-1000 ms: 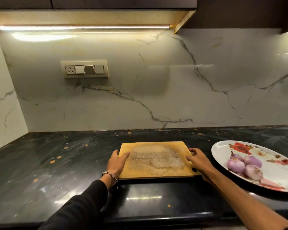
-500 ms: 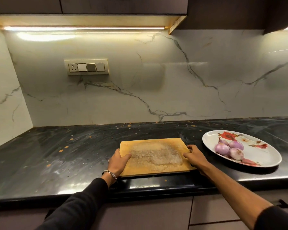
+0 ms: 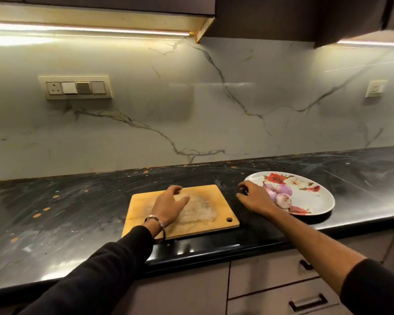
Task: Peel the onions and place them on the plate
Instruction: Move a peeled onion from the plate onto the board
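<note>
Onions [image 3: 280, 195] lie on plate [image 3: 316, 201], just right of your right hand [image 3: 256, 198]; its grip loose, holding nothing. Left hand [image 3: 171, 206], fingers relaxed, sits farther off over board [image 3: 216, 196].

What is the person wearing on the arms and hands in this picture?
Both arms have black long sleeves. The left sleeve reaches close to the wrist, while the right sleeve is pushed up, leaving the forearm bare. The left wrist carries a silver metal bangle. Both hands are bare, with no gloves; no rings can be made out.
</note>
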`<state>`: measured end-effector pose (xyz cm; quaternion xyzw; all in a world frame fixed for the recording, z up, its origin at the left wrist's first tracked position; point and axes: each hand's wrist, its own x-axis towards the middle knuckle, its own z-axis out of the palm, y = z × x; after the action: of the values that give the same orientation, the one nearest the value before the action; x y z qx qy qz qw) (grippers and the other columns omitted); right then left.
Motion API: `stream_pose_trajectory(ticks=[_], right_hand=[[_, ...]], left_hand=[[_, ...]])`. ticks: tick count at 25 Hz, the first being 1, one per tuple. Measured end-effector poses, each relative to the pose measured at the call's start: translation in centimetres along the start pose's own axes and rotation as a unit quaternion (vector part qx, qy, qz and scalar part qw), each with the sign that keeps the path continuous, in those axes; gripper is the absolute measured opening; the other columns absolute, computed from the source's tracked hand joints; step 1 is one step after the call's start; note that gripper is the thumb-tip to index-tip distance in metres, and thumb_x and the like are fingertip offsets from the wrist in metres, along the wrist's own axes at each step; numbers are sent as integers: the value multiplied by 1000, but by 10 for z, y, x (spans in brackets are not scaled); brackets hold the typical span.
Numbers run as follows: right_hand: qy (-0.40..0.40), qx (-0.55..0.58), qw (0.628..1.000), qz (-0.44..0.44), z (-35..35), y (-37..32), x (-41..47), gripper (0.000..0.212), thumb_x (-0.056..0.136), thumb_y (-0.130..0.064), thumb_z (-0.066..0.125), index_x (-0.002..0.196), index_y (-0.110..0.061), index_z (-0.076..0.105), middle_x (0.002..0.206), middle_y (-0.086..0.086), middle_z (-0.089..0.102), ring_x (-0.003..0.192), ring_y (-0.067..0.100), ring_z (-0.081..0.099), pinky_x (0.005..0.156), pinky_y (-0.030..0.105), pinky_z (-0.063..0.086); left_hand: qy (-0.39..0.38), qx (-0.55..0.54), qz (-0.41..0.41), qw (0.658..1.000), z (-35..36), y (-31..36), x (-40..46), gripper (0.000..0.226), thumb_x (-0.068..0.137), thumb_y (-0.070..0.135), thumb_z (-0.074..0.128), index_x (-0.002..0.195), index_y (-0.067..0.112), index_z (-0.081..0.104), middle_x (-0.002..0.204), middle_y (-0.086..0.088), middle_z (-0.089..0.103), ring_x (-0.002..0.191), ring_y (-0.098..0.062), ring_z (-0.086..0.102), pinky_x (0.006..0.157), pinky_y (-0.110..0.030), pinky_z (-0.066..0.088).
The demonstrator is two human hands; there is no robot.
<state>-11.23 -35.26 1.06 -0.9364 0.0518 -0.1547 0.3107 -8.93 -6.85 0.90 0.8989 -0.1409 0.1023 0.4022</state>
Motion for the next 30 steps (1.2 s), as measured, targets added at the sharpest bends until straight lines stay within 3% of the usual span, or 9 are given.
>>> stream_pose_trajectory(ticks=[4, 8, 13, 18, 22, 27, 30], right_hand=[[27, -73, 997, -3, -45, 36, 1, 35, 90, -30, 66, 124, -23, 66, 127, 1, 67, 112, 18, 61, 95, 33, 48], [29, -101, 994, 37, -74, 85, -4, 49, 78, -46, 71, 122, -26, 65, 123, 0, 67, 107, 19, 60, 87, 34, 49], [20, -83, 995, 52, -76, 131, -7, 66, 77, -57, 71, 133, -25, 56, 133, 3, 61, 117, 22, 57, 97, 36, 47], [36, -66, 996, 37, -66, 139, -1, 70, 69, -68, 73, 125, -30, 55, 116, -4, 68, 98, 13, 62, 84, 31, 52], [52, -46, 997, 42, -58, 135, 1, 61, 73, -56, 78, 122, -29, 53, 113, -2, 69, 91, 10, 61, 78, 25, 47], [110, 26, 993, 15, -59, 117, 1, 56, 78, -41, 80, 129, -36, 58, 126, -2, 58, 108, 11, 52, 90, 23, 40], [99, 82, 991, -28, -50, 83, 5, 52, 78, -32, 82, 126, -33, 61, 128, -7, 58, 114, 8, 51, 97, 26, 43]], left_hand=[[-99, 18, 84, 991, 68, 63, 23, 43, 92, 37, 65, 128, 16, 58, 126, -2, 64, 114, -16, 59, 93, -25, 46], [-148, 50, 126, 980, 137, 114, 45, 53, 90, 40, 66, 136, 17, 51, 133, -7, 59, 119, -22, 57, 99, -32, 46], [-158, 114, 94, 976, 195, 145, 66, 68, 86, 53, 60, 143, 25, 38, 142, -7, 50, 127, -30, 51, 104, -45, 38], [-164, 58, 28, 984, 219, 145, 72, 71, 77, 55, 68, 135, 25, 38, 122, -4, 64, 114, -29, 59, 100, -46, 35], [-148, 11, 21, 989, 221, 142, 71, 56, 79, 44, 67, 126, 27, 40, 115, -2, 66, 110, -27, 61, 104, -49, 34], [-83, -82, 62, 991, 189, 124, 65, 56, 76, 41, 77, 118, 23, 46, 118, -1, 60, 104, -23, 60, 91, -43, 50], [-53, -119, 82, 988, 146, 100, 60, 55, 75, 32, 82, 117, 20, 49, 115, -4, 59, 101, -20, 59, 87, -39, 54]])
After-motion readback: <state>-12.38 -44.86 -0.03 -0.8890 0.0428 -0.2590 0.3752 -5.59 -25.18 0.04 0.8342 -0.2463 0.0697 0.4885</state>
